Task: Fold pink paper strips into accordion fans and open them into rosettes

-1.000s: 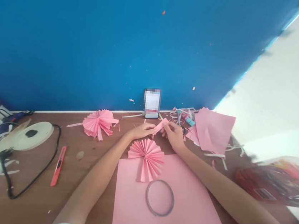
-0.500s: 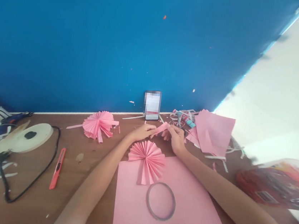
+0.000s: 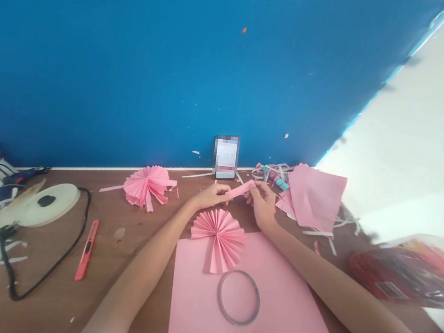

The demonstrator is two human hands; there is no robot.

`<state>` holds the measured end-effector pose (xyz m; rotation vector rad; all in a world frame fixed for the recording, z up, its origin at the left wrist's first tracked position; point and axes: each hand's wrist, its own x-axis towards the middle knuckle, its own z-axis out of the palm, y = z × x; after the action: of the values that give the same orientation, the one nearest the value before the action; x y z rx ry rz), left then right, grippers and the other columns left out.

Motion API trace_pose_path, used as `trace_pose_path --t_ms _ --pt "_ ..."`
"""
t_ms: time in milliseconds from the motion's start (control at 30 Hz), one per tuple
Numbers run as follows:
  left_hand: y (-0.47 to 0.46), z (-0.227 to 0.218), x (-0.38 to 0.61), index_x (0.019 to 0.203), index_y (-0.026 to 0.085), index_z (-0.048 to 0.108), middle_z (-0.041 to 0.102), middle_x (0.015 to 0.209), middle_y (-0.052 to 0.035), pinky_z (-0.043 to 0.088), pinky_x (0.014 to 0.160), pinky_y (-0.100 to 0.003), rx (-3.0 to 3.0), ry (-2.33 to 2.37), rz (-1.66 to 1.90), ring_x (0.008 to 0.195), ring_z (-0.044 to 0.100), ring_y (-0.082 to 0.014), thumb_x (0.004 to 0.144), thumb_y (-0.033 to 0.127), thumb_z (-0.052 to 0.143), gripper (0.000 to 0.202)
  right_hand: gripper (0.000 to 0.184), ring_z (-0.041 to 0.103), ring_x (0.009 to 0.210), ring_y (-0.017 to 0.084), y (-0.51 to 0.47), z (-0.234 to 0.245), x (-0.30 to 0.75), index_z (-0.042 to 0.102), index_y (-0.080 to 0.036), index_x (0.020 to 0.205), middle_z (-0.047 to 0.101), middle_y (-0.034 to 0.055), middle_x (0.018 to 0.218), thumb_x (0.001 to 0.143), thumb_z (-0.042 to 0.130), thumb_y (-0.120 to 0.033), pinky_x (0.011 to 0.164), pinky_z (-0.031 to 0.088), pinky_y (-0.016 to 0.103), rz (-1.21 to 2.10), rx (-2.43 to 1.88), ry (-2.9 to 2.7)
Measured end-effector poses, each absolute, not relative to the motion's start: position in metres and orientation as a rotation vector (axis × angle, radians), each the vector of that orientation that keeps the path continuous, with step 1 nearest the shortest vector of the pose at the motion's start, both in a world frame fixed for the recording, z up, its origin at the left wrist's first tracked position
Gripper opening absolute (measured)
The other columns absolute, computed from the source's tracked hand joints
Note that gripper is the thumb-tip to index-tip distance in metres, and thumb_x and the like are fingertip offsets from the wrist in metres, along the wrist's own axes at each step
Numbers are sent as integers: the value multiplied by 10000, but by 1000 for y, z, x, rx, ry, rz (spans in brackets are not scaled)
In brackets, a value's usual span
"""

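A narrow pink paper strip (image 3: 240,190) stretches between my two hands above the table. My left hand (image 3: 214,196) pinches its left end, and my right hand (image 3: 263,199) grips the right end. Just below them a pleated pink paper fan (image 3: 219,238) lies on a large pink paper sheet (image 3: 269,311). On that same sheet rests a thin grey ring (image 3: 258,304). Another pleated pink paper fan (image 3: 147,185), with strips sticking out of it, sits to the left of my hands.
A red box cutter (image 3: 87,250), a black cable (image 3: 51,273) and a pale roll (image 3: 57,204) lie to the left. A phone (image 3: 226,156) leans against the blue wall. Pink paper pieces (image 3: 316,198), a glue tube (image 3: 278,180) and a plastic-wrapped red package (image 3: 402,272) are at right.
My right hand has shifted slightly along the strip, and more of the strip shows between my hands. The fans, ring and sheet stay in place.
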<state>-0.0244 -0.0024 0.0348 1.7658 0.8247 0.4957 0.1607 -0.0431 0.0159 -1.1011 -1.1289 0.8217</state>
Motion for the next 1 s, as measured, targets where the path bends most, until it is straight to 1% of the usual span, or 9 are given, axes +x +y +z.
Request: trace_pose_path --t_ms 100,233,333,400,467,567,700,867,1000 --pt "0 33 -25 798 135 555 586 684 -13 399 570 -190 1721 832 638 618 537 -94 816 397 547 263 168 471 450 95 -43 14 160 565 -203 790 558 -34 557 818 553 -368 436 347 217 831 -1124 -1132" --pt "7 27 -28 848 147 535 574 716 -2 402 588 -186 1506 877 991 606 514 -75 823 366 526 221 244 392 384 77 -46 17 159 511 -200 633 507 -42 466 807 550 -366 404 303 218 930 -1108 -1267" --pt "12 21 -32 814 163 509 507 647 27 364 539 -183 1302 844 1170 560 474 -74 811 355 522 193 258 401 377 84 -46 29 163 588 -195 737 538 -32 484 838 502 -416 394 303 221 1040 -1059 -1382" --pt "14 19 -33 741 161 486 489 639 29 352 535 -185 1241 826 1219 559 455 -74 791 343 537 195 268 408 388 85 -42 39 169 617 -191 813 527 -37 490 847 483 -421 397 305 215 936 -1055 -1304" --pt "14 18 -32 676 152 476 479 623 24 329 526 -188 1285 837 1186 557 435 -76 783 344 554 233 244 433 409 89 -36 47 179 619 -193 816 523 -38 498 845 488 -397 423 335 216 853 -1070 -1298" --pt "12 19 -30 685 155 483 459 592 36 295 504 -186 1397 891 1132 530 407 -73 794 377 577 265 193 503 451 113 -24 48 194 622 -198 798 572 -20 552 817 500 -346 465 393 236 793 -1181 -1386" --pt "10 21 -28 726 162 481 513 630 31 339 536 -187 1422 920 1142 555 458 -79 790 408 593 278 144 590 567 160 -13 39 207 640 -206 768 646 10 648 767 512 -271 564 445 274 663 -1435 -1594" --pt "11 19 -29 845 187 429 609 729 4 421 596 -212 1389 865 1073 649 572 -118 773 367 615 269 165 599 682 187 -10 42 215 661 -228 822 696 26 809 749 513 -237 604 403 277 337 -1687 -1768" --pt "10 14 -28 982 199 424 618 799 -9 432 615 -209 1488 880 1004 721 611 -131 771 305 628 313 199 558 620 186 -12 58 229 654 -206 842 667 60 738 798 471 -271 574 364 277 139 -1876 -1859"
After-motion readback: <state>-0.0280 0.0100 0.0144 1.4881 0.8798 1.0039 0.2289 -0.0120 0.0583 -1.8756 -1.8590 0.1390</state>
